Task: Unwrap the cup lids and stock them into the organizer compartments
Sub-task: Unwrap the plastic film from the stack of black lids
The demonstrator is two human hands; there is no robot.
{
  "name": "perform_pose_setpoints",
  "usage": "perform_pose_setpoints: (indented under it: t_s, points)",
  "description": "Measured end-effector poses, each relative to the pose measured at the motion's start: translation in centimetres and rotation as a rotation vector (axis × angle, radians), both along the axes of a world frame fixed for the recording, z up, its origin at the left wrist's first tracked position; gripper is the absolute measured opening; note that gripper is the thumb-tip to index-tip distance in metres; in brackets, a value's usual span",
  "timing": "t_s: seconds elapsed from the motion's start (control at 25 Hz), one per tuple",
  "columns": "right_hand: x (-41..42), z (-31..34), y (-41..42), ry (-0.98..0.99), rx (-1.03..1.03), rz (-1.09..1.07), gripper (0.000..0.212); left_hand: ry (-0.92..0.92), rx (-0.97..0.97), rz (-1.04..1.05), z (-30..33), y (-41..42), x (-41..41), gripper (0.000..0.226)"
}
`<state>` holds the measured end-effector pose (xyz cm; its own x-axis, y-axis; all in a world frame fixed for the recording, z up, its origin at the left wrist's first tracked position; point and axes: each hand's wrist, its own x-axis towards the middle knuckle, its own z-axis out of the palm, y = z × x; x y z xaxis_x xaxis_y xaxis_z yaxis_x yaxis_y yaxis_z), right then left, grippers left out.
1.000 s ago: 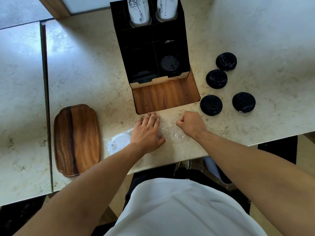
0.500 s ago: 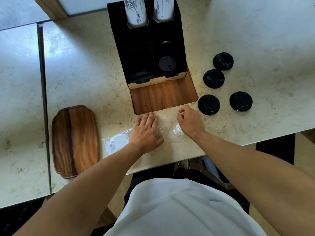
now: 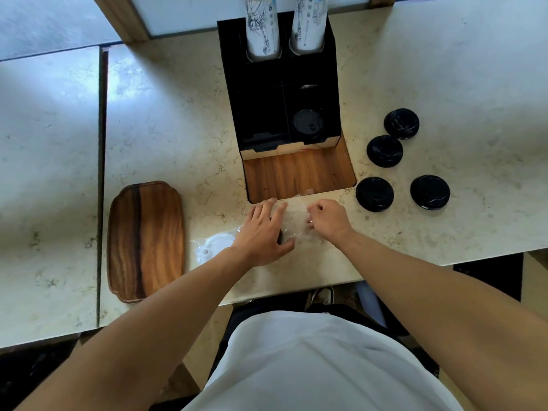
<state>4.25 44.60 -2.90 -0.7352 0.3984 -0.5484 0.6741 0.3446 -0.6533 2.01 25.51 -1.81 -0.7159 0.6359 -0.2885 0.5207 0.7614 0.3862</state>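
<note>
A clear plastic wrapper (image 3: 295,223) holding clear cup lids lies on the counter in front of the black organizer (image 3: 267,114). My left hand (image 3: 264,235) presses flat on the wrapped stack. My right hand (image 3: 327,218) pinches the wrapper's right end. A white lid (image 3: 215,246) shows in the wrapper to the left of my left hand. One black lid (image 3: 307,124) sits in the organizer's front right compartment. Several black lids (image 3: 375,193) lie loose on the counter to the right.
A wooden tray (image 3: 145,238) lies at the left. Two stacks of paper cups (image 3: 262,28) stand in the organizer's back compartments. The organizer's wooden front shelf (image 3: 298,175) is just beyond my hands. The counter edge (image 3: 296,292) runs close to my body.
My right hand has shifted slightly up and opened its fingers into a pinch on the wrapper. The left hand stays pressed on the stack. The camera has tilted a little.
</note>
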Motion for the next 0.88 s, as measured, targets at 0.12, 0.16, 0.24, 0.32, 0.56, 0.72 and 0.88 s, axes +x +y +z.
perform_pose_setpoints:
  t_s: [0.12,0.16,0.24,0.32,0.56,0.72,0.88]
  points:
    - [-0.2,0.6,0.0,-0.062,-0.242,-0.132,0.023,0.064,0.056,0.041,0.5,-0.6,-0.2,0.085]
    - [-0.3,0.8,0.1,-0.093,-0.289,-0.14,0.021,0.09,0.061,0.051,0.7,-0.8,-0.2,0.085]
    - [-0.5,1.1,0.4,-0.144,-0.393,-0.166,0.02,0.127,0.049,0.065,0.8,-1.6,-0.2,0.089]
    - [-0.8,1.5,0.6,-0.193,-0.534,-0.192,0.02,0.155,0.011,0.071,0.7,-2.7,0.1,0.098]
    - [-1.3,2.0,0.6,-0.313,-0.808,-0.049,0.021,0.172,-0.194,0.128,-0.6,-6.7,1.2,0.127]
    - [-1.7,1.4,-0.4,-0.375,-0.758,0.044,0.031,0.181,-0.216,0.119,-1.2,-7.5,1.5,0.117]
    - [-2.1,1.5,-1.0,-0.377,-0.611,0.098,0.01,0.216,-0.181,0.113,-1.6,-7.6,1.7,0.104]
